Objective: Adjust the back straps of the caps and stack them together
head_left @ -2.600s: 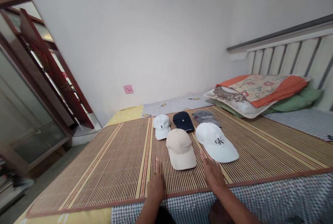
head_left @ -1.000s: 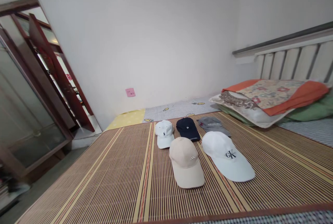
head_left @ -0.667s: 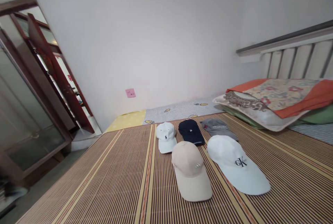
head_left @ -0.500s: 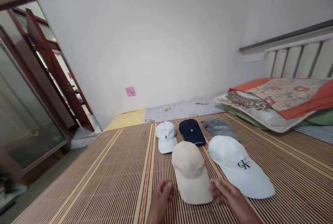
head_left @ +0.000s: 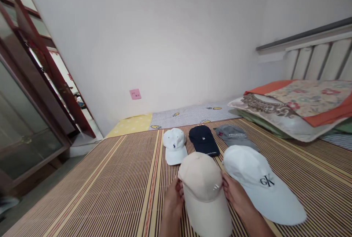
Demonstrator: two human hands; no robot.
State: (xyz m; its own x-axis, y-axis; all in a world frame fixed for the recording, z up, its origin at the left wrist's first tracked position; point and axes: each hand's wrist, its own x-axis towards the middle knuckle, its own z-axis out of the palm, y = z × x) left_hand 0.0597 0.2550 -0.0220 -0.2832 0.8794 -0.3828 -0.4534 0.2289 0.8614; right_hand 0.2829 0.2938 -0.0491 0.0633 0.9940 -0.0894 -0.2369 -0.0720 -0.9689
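Observation:
A beige baseball cap (head_left: 202, 180) is between my hands at the lower middle, its brim pointing toward me. My left hand (head_left: 174, 194) grips its left side, with the fingertips partly hidden under the edge. On the opposite side my right hand (head_left: 232, 191) is closed on the cap's rim. Right of it lies a white cap with black CK letters (head_left: 261, 182), close to my right hand. Behind are a smaller white cap (head_left: 175, 145), a navy cap (head_left: 203, 139) and a grey cap (head_left: 236, 136) in a row.
A striped bamboo mat (head_left: 110, 185) covers the bed under the caps. Folded bedding with an orange border (head_left: 308, 101) is piled at the right, by a radiator (head_left: 316, 62). A pink note (head_left: 135, 94) is on the wall, and a door (head_left: 52, 75) stands at the left.
Both hands, apart from the beige cap before, have closed on its sides. The cap appears nearer and larger, and the view has shifted slightly.

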